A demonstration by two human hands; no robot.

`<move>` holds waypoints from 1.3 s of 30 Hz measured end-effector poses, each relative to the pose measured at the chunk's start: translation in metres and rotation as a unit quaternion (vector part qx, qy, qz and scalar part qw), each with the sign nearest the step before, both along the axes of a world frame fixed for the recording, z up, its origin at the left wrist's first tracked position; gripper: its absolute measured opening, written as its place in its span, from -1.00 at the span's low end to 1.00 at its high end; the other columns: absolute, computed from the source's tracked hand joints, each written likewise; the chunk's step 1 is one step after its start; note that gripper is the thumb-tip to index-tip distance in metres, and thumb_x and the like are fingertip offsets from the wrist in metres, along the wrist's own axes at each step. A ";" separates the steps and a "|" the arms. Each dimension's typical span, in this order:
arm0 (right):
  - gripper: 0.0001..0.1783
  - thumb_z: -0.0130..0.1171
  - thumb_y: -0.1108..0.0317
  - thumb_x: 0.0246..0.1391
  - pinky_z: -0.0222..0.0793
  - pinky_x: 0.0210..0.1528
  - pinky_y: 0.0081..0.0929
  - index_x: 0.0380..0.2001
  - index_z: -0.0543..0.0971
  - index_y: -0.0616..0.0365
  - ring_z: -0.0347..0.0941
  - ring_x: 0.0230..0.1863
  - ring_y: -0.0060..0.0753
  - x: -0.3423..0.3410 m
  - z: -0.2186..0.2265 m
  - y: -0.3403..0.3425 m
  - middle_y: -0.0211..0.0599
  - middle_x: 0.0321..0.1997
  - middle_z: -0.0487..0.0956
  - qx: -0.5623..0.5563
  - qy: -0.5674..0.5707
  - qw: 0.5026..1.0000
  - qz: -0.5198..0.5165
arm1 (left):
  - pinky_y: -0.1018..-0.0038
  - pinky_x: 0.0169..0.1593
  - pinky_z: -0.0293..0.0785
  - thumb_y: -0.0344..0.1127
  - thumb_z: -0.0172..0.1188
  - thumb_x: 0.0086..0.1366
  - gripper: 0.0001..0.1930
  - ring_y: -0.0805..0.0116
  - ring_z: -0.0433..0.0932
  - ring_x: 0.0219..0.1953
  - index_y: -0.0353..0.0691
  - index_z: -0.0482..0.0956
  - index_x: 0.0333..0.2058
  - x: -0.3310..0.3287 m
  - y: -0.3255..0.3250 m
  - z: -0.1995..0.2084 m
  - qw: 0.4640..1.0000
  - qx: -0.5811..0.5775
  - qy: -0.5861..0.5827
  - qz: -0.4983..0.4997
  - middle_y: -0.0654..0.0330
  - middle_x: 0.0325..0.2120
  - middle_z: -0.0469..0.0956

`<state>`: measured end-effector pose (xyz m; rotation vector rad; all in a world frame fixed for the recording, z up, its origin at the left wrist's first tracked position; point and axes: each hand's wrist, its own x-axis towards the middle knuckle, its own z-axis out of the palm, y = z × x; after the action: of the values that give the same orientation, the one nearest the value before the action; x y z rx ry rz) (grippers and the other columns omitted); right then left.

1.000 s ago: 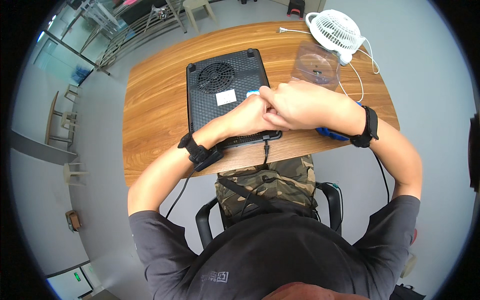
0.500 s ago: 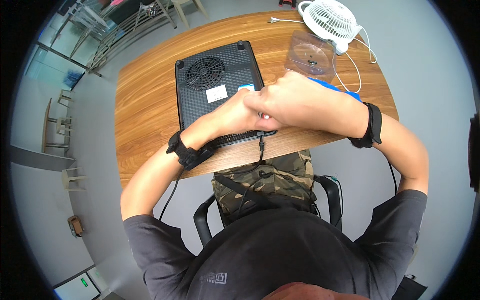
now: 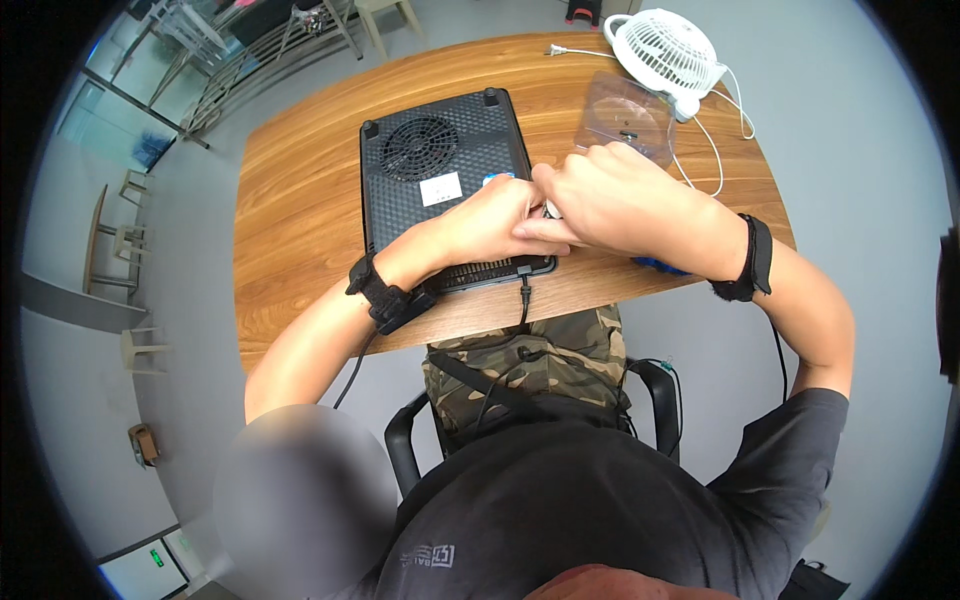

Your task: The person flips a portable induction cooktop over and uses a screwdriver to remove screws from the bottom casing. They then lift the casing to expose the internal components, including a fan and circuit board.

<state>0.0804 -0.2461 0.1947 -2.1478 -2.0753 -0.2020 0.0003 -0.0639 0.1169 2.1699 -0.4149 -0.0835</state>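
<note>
A black induction cooktop (image 3: 400, 218) lies upside down on the wooden table, its round fan vent and rubber feet facing up. Over its near right corner my two hands meet, fingers bent and pressed together. A small pale piece (image 3: 551, 210) shows between them, too covered to name. My left hand (image 3: 492, 218) comes across the vented edge, closed. Curled against it is my right hand (image 3: 605, 195), with the thumb side turned toward the left fingers. Something blue (image 3: 658, 265) shows below my right wrist, mostly hidden, so I cannot tell if it is held.
A clear plastic tray (image 3: 608, 105) with small dark parts lies beyond my right hand. Behind it, a white fan (image 3: 662, 50) rests with its cord looped on the table (image 3: 300, 220). A black cable (image 3: 525, 292) leaves the cooktop's near edge toward my lap.
My hands have turned against each other and their fingers have shifted. Blue that showed above my right forearm now shows below it. The whole view has moved slightly.
</note>
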 end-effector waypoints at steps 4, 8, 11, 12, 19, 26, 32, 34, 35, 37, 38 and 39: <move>-0.68 0.17 0.14 0.23 0.42 -0.49 -0.20 -0.40 0.49 0.20 0.53 -0.55 0.07 0.000 -0.002 0.006 -0.08 -0.64 0.53 -0.037 0.035 0.999 0.008 | 0.42 -0.35 0.49 -0.20 0.49 0.11 -0.65 0.39 0.54 -0.51 -0.39 0.58 -0.41 -0.002 0.000 0.000 1.000 0.007 0.020 0.005 0.09 -0.58 0.60; -0.75 0.17 0.21 0.20 0.42 -0.48 -0.19 -0.22 0.48 0.18 0.51 -0.54 0.05 0.002 0.000 0.007 -0.08 -0.59 0.53 -0.033 0.050 0.997 0.049 | 0.44 -0.22 0.54 -0.26 0.52 0.14 -0.71 0.46 0.59 -0.37 -0.29 0.70 -0.24 -0.008 -0.004 0.005 0.999 -0.019 0.047 0.020 0.23 -0.42 0.70; -0.72 0.18 0.24 0.19 0.43 -0.45 -0.16 -0.10 0.46 0.11 0.52 -0.51 0.04 0.005 -0.001 0.001 -0.11 -0.53 0.55 -0.030 0.074 0.996 0.050 | 0.46 -0.26 0.51 -0.29 0.49 0.16 -0.75 0.53 0.53 -0.38 -0.31 0.69 -0.27 -0.007 -0.005 0.005 0.996 -0.045 0.076 0.023 0.29 -0.46 0.65; -0.72 0.19 0.23 0.18 0.44 -0.43 -0.15 -0.09 0.47 0.09 0.53 -0.50 0.04 0.007 -0.004 0.000 -0.12 -0.52 0.56 -0.011 0.079 0.995 0.065 | 0.45 -0.29 0.49 -0.29 0.48 0.13 -0.75 0.51 0.50 -0.43 -0.33 0.64 -0.33 -0.008 -0.005 0.006 0.996 -0.040 0.079 0.031 0.25 -0.51 0.62; -0.68 0.17 0.11 0.23 0.48 -0.40 -0.12 -0.21 0.50 0.16 0.58 -0.48 0.06 0.007 -0.002 -0.004 -0.13 -0.53 0.61 -0.001 0.050 0.998 0.035 | 0.40 -0.38 0.44 -0.24 0.47 0.09 -0.67 0.37 0.45 -0.55 -0.38 0.54 -0.46 0.002 -0.005 -0.004 0.999 -0.007 0.034 0.028 0.16 -0.63 0.52; -0.54 0.13 0.00 0.19 0.57 -0.39 -0.17 -0.45 0.62 0.26 0.66 -0.48 -0.02 0.005 0.002 0.002 -0.06 -0.58 0.64 -0.070 -0.011 0.996 -0.048 | 0.39 -0.09 0.58 -0.23 0.51 0.15 -0.65 0.25 0.71 -0.21 -0.33 0.68 -0.18 0.006 -0.010 0.012 0.997 0.029 0.071 -0.004 0.04 -0.27 0.73; -0.70 0.12 0.12 0.23 0.42 -0.54 -0.16 -0.27 0.47 0.17 0.57 -0.56 -0.02 0.012 -0.007 -0.002 -0.11 -0.62 0.56 -0.011 0.032 0.999 0.009 | 0.37 -0.19 0.56 -0.27 0.47 0.14 -0.68 0.30 0.64 -0.35 -0.39 0.60 -0.26 0.000 -0.017 0.010 0.999 -0.008 0.035 0.030 0.07 -0.43 0.67; -0.73 0.15 0.16 0.21 0.42 -0.52 -0.16 -0.24 0.45 0.15 0.57 -0.53 -0.01 0.011 -0.010 -0.004 -0.11 -0.58 0.57 0.011 0.036 0.999 0.020 | 0.38 -0.20 0.56 -0.31 0.45 0.13 -0.70 0.33 0.63 -0.34 -0.39 0.60 -0.26 -0.001 -0.014 0.009 0.998 -0.002 0.046 0.039 0.08 -0.42 0.66; -0.73 0.16 0.17 0.19 0.43 -0.51 -0.16 -0.23 0.45 0.14 0.58 -0.52 -0.01 0.013 -0.010 -0.005 -0.10 -0.56 0.58 0.017 0.041 0.999 0.026 | 0.39 -0.20 0.56 -0.33 0.44 0.13 -0.71 0.35 0.63 -0.33 -0.40 0.60 -0.27 -0.002 -0.013 0.008 0.998 0.001 0.052 0.044 0.08 -0.42 0.65; -0.72 0.18 0.17 0.18 0.44 -0.49 -0.16 -0.23 0.45 0.14 0.59 -0.50 0.00 0.013 -0.010 -0.004 -0.10 -0.52 0.59 0.024 0.041 0.998 0.032 | 0.41 -0.17 0.56 -0.31 0.46 0.17 -0.71 0.39 0.63 -0.29 -0.37 0.62 -0.25 -0.002 -0.011 0.008 0.997 -0.025 0.052 0.046 0.11 -0.39 0.67; -0.71 0.19 0.16 0.18 0.44 -0.48 -0.17 -0.23 0.45 0.14 0.59 -0.49 0.00 0.009 -0.009 -0.004 -0.09 -0.51 0.60 0.025 0.037 0.998 0.033 | 0.41 -0.15 0.57 -0.30 0.46 0.19 -0.72 0.41 0.63 -0.27 -0.36 0.63 -0.24 -0.003 -0.011 0.008 0.997 -0.038 0.052 0.047 0.12 -0.37 0.68; -0.70 0.20 0.15 0.17 0.45 -0.47 -0.18 -0.24 0.45 0.15 0.60 -0.48 0.01 0.007 -0.009 -0.004 -0.09 -0.50 0.60 0.025 0.032 0.999 0.033 | 0.42 -0.15 0.57 -0.32 0.45 0.19 -0.73 0.41 0.65 -0.26 -0.37 0.63 -0.24 -0.005 -0.014 0.010 0.997 -0.032 0.046 0.047 0.10 -0.35 0.69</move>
<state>0.0874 -0.2501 0.1859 -2.0270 -2.0778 -0.1730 -0.0048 -0.0782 0.1272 2.1090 -0.2594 -0.1155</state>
